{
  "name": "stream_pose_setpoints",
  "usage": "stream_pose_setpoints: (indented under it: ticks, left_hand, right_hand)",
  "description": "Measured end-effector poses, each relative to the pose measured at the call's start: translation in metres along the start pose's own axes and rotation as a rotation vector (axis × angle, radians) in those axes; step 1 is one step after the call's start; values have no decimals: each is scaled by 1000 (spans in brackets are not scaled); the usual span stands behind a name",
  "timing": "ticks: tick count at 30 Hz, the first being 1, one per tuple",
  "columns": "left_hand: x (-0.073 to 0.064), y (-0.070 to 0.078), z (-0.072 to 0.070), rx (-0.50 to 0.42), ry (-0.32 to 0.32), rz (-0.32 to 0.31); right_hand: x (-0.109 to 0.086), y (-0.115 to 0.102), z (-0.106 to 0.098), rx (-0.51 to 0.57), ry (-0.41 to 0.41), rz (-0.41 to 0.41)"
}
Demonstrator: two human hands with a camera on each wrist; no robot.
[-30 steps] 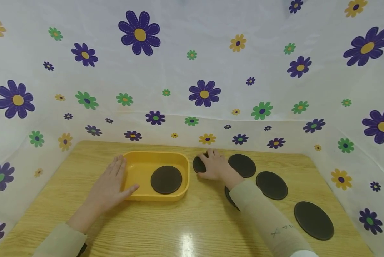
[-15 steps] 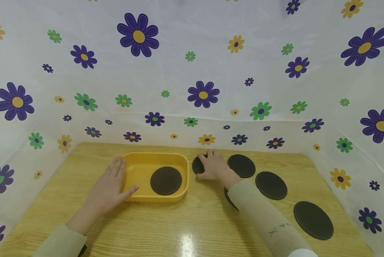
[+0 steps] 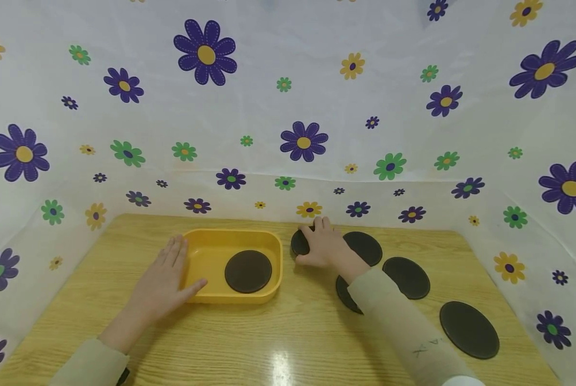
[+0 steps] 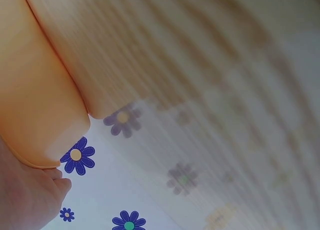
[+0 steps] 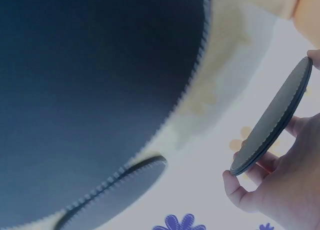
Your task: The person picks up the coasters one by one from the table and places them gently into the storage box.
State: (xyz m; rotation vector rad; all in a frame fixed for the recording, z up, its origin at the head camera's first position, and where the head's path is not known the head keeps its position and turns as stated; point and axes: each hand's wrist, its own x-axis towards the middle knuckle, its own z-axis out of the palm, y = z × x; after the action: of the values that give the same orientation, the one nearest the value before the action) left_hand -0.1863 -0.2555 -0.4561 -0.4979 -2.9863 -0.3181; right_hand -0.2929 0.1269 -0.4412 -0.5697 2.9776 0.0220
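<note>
My left hand [image 3: 159, 284] lies along the left wall of a yellow tray [image 3: 210, 297], fingers straight, thumb over its near left corner. A dark round coaster [image 3: 249, 271] lies flat in the tray's right part. Just right of the tray, my right hand [image 3: 323, 246] grips another dark coaster [image 3: 299, 244] by its edges. In the right wrist view that held coaster [image 5: 275, 120] is tilted, has a stitched rim, and sits between thumb and fingers. The left wrist view shows the tray's outer wall [image 4: 40, 75] with part of the hand [image 4: 35, 195] against it.
More dark coasters lie on the wooden table [image 3: 220, 343] to the right: one behind the right wrist [image 3: 365, 247], a partly covered coaster [image 3: 348, 295] under the forearm, another coaster [image 3: 406, 277], and a coaster [image 3: 469, 329] near the right edge. Flower-printed cloth [image 3: 249, 107] surrounds the table.
My right hand has shifted slightly up and right with the coaster it grips, which appears a little raised. The left hand and the tray keep their place.
</note>
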Motion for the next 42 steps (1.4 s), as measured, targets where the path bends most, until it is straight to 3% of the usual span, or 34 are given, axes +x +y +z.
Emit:
stream_pose_setpoints:
  ticks: [11, 22, 31, 42]
  left_hand:
    - [0, 0, -2, -11, -2, -4]
    - [1, -2, -1, 6, 0, 1]
    - [0, -2, 0, 8, -9, 1]
    - [1, -1, -1, 17, -15, -8]
  right_hand:
    - [-1, -4, -26, -9, 131, -65]
    - [-9, -32, -38, 31, 198, -168]
    - [-14, -65, -43, 29, 194, -237]
    - [-10, -98, -27, 6, 182, -346]
